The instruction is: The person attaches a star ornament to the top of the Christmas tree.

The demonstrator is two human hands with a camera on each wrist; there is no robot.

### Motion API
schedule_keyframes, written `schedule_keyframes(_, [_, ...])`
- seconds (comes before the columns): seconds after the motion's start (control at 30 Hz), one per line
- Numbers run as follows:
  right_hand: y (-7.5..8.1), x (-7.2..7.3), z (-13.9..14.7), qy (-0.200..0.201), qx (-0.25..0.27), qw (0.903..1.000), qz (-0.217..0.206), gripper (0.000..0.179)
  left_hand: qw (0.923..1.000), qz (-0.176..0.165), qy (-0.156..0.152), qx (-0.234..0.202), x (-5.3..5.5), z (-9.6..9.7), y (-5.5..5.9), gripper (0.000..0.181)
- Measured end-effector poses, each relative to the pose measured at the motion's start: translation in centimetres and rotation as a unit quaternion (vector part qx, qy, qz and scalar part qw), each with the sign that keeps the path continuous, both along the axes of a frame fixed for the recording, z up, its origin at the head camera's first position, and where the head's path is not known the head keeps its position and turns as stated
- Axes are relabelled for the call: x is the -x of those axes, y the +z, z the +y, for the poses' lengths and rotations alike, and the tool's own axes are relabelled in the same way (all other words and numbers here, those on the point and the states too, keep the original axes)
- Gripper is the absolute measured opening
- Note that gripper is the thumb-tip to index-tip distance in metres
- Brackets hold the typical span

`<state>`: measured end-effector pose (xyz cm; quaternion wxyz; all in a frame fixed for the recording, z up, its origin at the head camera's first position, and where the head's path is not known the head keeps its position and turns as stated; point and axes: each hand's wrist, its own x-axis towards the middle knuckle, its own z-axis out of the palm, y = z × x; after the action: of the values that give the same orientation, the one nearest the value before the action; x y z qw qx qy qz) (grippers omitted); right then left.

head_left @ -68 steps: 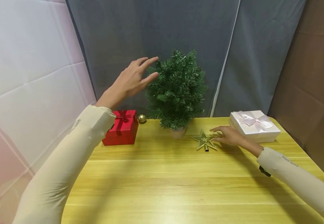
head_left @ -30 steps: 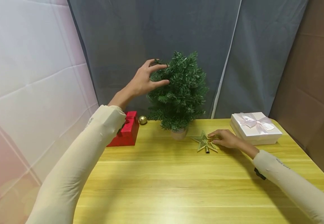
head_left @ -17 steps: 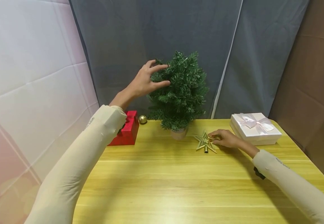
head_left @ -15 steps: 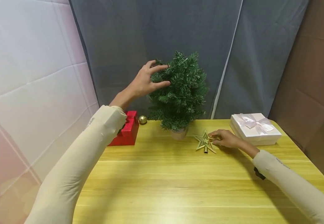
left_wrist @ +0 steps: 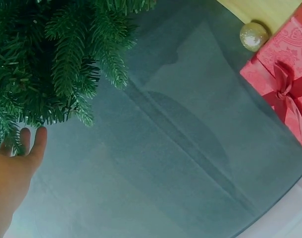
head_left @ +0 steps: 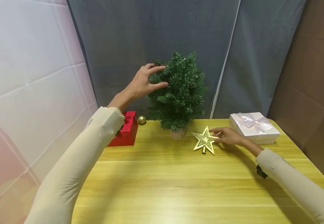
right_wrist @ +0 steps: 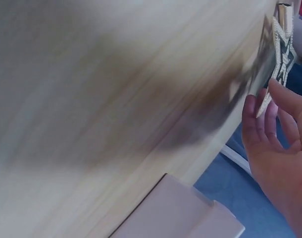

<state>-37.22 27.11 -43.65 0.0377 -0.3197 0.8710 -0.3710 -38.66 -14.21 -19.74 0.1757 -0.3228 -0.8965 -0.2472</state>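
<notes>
Gold star (head_left: 205, 140) has tilted up in right fingers (right_wrist: 250, 121) near potted tree (head_left: 182, 93).

Left arm (head_left: 66, 168) extends from the lower left; left hand (head_left: 143, 81) stands upper centre, thumb (head_left: 159, 85) and forefinger (head_left: 157, 68) apart. Right arm (head_left: 293, 180) enters at lower right; right hand (head_left: 229, 136), right of centre, forms a thumb-and-finger pinch.

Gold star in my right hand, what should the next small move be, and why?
I'd probably raise the gold star toward the top of the tree. The right hand pinches one of its points, its hollow stem is free of the fingers, the treetop shows no ornament, and the left hand is at the branches.
</notes>
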Motion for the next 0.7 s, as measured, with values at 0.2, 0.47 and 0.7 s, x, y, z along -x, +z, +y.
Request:
schedule_keyframes(0.2, [0.9,-0.1,0.1,-0.013,0.025,0.9996,-0.009,0.056,0.9999,0.011,-0.011,0.001,0.0,-0.2,0.0,0.072])
schedule_keyframes(0.47, [2.3,-0.5,0.3,0.001,0.027,0.9995,0.019,0.038,0.9998,0.015,-0.013,0.001,0.1,-0.2,0.1,0.072])
schedule_keyframes(0.7, [2.5,-1.2,0.1,-0.009,0.033,0.9976,0.061,0.026,0.9998,0.016,-0.012,0.002,0.1,-0.2,-0.1,0.071])
